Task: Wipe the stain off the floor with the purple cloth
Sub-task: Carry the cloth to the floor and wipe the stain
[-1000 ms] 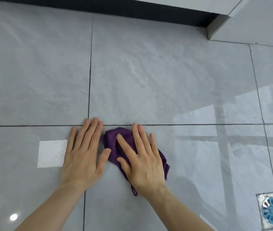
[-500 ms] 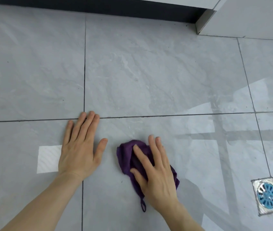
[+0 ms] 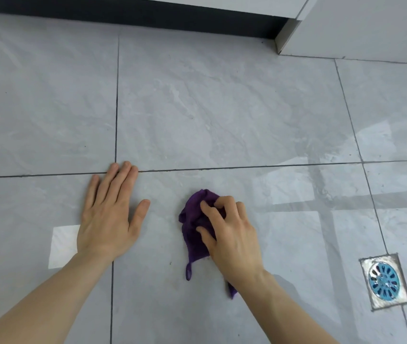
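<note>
A crumpled purple cloth (image 3: 193, 224) lies on the grey tiled floor (image 3: 222, 120), its hanging loop trailing toward me. My right hand (image 3: 229, 234) presses on the cloth with fingers curled into its folds, gripping it. My left hand (image 3: 110, 217) rests flat on the floor to the left of the cloth, fingers together, apart from it by a hand's width. No distinct stain shows on the tiles; a few tiny dark specks sit below the cloth.
A square floor drain (image 3: 385, 281) with a blue grate sits at the lower right. A dark baseboard (image 3: 147, 16) runs along the far edge, with a white cabinet corner (image 3: 281, 43) at the upper right. Shiny reflections cross the tiles on the right.
My right hand has slid the cloth rightward and toward me, away from the left hand, and its fingers have curled from flat into the fabric. The left hand stayed planted.
</note>
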Demonstrator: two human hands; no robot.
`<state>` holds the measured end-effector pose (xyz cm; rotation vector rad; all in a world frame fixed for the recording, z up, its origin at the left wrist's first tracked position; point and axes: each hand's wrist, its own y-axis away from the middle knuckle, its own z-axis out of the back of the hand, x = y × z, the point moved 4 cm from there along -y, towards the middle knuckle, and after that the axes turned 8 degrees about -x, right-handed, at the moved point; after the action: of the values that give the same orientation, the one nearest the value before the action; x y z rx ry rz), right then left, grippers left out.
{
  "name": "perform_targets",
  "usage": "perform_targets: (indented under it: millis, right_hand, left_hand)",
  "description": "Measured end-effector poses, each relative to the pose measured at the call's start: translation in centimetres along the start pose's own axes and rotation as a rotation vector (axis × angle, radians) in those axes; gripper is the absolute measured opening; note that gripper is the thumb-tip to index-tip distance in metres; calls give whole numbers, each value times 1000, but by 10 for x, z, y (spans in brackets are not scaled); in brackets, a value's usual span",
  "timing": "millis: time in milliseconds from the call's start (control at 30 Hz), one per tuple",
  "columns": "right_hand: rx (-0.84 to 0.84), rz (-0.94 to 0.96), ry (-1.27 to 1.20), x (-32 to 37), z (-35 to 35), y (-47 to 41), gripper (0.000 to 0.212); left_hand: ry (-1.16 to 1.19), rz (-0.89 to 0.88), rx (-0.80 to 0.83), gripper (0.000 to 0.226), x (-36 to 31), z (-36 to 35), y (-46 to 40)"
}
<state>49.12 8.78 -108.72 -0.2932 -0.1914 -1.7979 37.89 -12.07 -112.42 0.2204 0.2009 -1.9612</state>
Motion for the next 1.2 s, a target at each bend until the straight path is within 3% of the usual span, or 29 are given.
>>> perform_targets:
  millis: [67, 133, 267, 433, 567, 633, 700, 800, 933, 1200]
  right_hand:
    - [-28, -76, 1, 0, 1, -4, 18]
    - [-49, -247, -76, -3, 8, -9, 12]
    - [75, -643, -273, -17, 25, -11, 36]
    - [265, -823, -372, -18, 31, -9, 27]
    - [144, -953, -386, -19, 32, 2, 39]
    - [-37, -790, -227, -9, 39, 6, 44]
    - [-212, -444, -179, 11, 42, 7, 44]
    - [-82, -88, -92, 30, 9, 10, 69]
    - [93, -46, 49, 27, -24, 9, 74]
    - [65, 18, 71, 25, -30, 56, 71]
  left_hand:
    - [7, 4, -5, 71, 0, 0, 0]
    - [6, 5, -7, 71, 1, 0, 0]
    - [15, 8, -14, 71, 1, 0, 0]
    - [6, 12, -11, 71, 1, -1, 0]
    - [-4, 3, -8, 71, 1, -1, 0]
    - [-4, 3, -10, 71, 1, -1, 0]
    - [-3, 2, -6, 71, 1, -2, 0]
    - [-3, 3, -4, 71, 1, -2, 0]
    - [-12, 4, -7, 72, 2, -2, -1]
    - [-29, 13, 12, 73, 1, -2, -1]
